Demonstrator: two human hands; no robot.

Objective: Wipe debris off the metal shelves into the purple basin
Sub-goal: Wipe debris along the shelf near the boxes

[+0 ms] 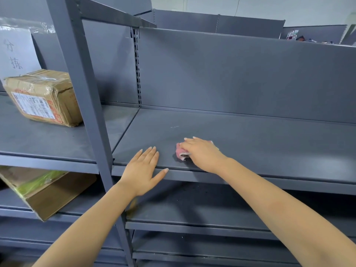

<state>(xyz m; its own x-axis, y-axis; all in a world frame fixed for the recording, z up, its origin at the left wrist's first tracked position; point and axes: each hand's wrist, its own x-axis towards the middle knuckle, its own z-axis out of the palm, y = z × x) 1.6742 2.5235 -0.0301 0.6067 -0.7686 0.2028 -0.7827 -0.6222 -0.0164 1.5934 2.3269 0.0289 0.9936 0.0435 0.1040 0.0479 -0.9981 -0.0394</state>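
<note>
A grey metal shelf [260,143] runs across the middle of the head view. My right hand [202,153] presses a pink cloth [180,151] flat onto the shelf near its front edge; the fingers lie straight over the cloth, which sticks out to the left of the hand. A small dark bit of debris [185,159] lies just in front of the cloth. A thin pale speck [174,127] lies farther back. My left hand [143,168] rests flat on the shelf's front edge, left of the cloth, fingers straight. No purple basin is in view.
A grey upright post [86,93] stands left of my left hand. A taped cardboard parcel [44,97] sits on the left shelf, and an open carton [44,191] on the shelf below. Lower shelves [192,212] lie under my arms. A paper sign [15,53] hangs at far left.
</note>
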